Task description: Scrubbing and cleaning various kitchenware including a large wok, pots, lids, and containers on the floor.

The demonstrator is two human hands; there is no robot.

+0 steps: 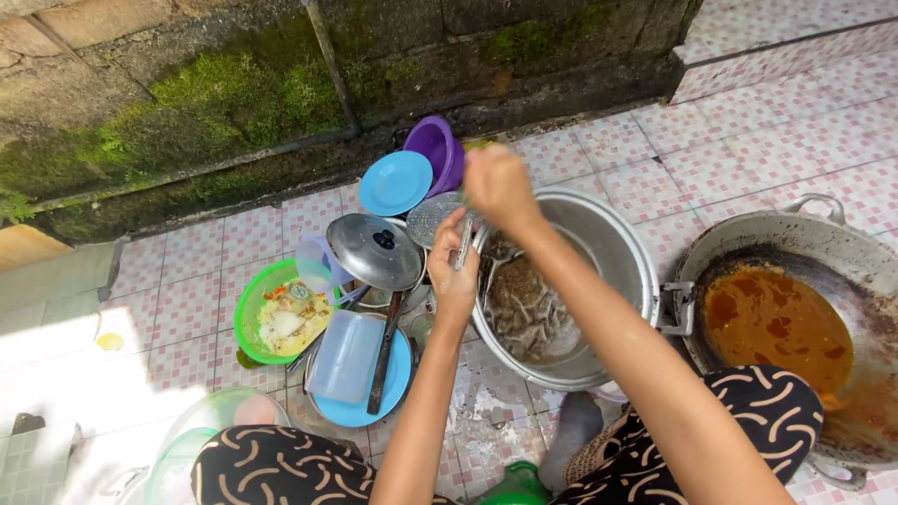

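My left hand (453, 271) grips a thin metal utensil (464, 245) over the left rim of a large metal pot (617, 252). My right hand (499, 185) is closed above it, at the upper end of the utensil, with a bit of green showing at the fingers; what it holds I cannot tell. The pot holds dirty, soapy water and residue. Both forearms reach out from my knees, which are covered in black patterned cloth.
A greasy wok (832, 271) with orange sauce lies at the right. Left of the pot sit a metal lid (374, 251), a blue plate (396, 182), a purple bowl (433, 145), a green basin (251, 313) of scraps and a clear plastic jug (344, 357). A mossy wall runs behind.
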